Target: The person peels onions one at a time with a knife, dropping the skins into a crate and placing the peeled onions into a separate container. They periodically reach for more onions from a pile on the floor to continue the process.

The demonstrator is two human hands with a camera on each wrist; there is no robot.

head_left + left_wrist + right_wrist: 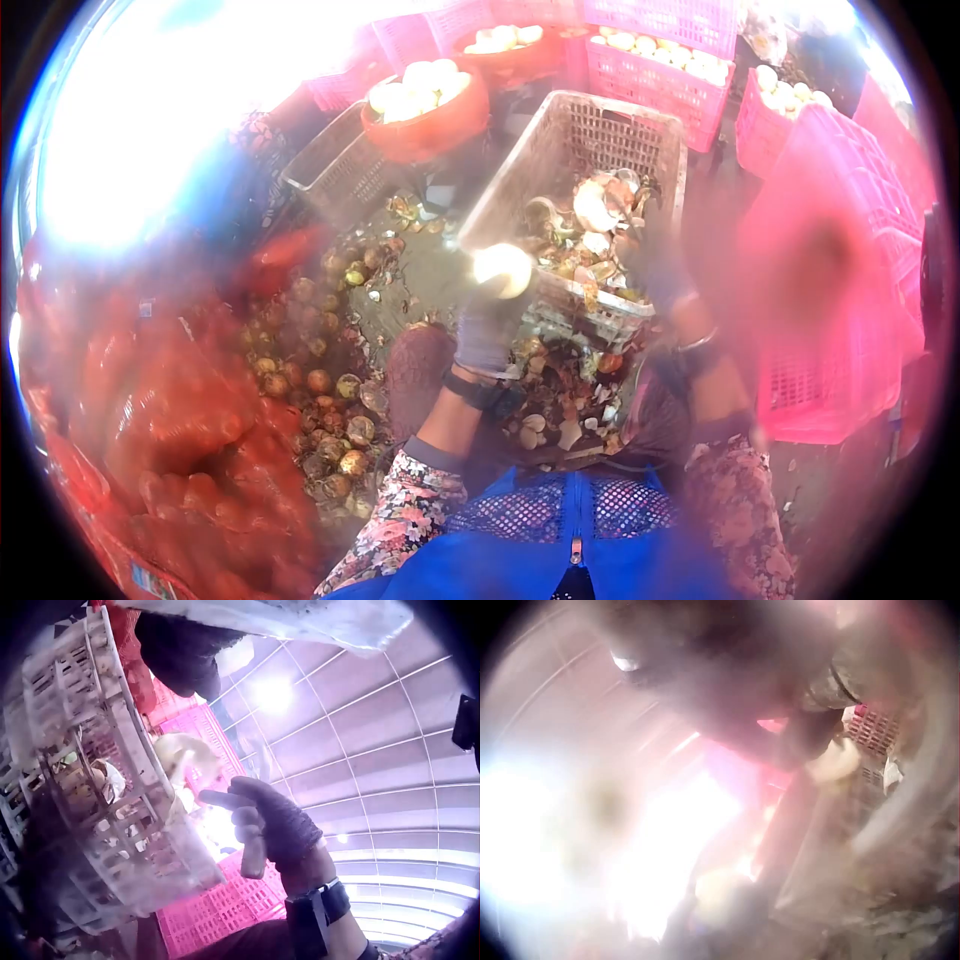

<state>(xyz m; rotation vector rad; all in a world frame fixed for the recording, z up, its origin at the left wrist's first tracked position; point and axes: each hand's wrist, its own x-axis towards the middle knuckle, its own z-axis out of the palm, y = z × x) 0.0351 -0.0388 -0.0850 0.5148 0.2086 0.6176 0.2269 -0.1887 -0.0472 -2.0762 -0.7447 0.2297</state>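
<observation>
Glare upper left — right wrist view blurred.

The left hand (488, 325) was held forward near the centre, gloved; the right hand (665, 270), blurred, was raised to its right. Both forearms (450, 425) were stretched forward, slightly bent inward.

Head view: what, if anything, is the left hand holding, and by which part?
A peeled onion; the gloved left hand holds it by the side nearest the wrist.

Pink crates (840, 330) at right, an orange-red bowl (428, 118) at top, bright blue cloth (500, 560) below, sleeves (400, 520) in pink-and-white floral
</observation>
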